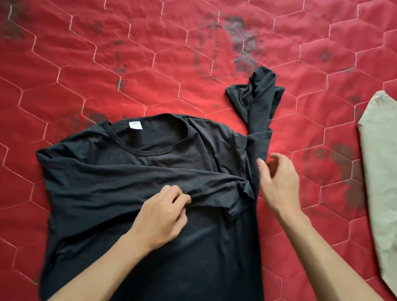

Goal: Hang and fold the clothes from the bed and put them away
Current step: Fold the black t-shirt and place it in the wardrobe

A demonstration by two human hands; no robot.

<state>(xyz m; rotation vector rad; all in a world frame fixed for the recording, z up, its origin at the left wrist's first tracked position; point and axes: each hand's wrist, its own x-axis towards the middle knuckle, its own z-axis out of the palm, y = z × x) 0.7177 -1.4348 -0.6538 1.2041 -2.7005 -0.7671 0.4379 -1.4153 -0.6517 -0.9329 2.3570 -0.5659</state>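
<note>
Your left hand [161, 217] pinched folded sleeve [139, 175] on black shirt [202, 271]; right hand [279, 183] was open, held nothing. Risk, imo: twisted sleeve [260, 103] just past right fingertips could've bunched, leaving fold crooked.

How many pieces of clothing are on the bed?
2: a black T-shirt in the middle, and a beige garment at the right edge, partly cropped. Others may lie outside the view.
</note>
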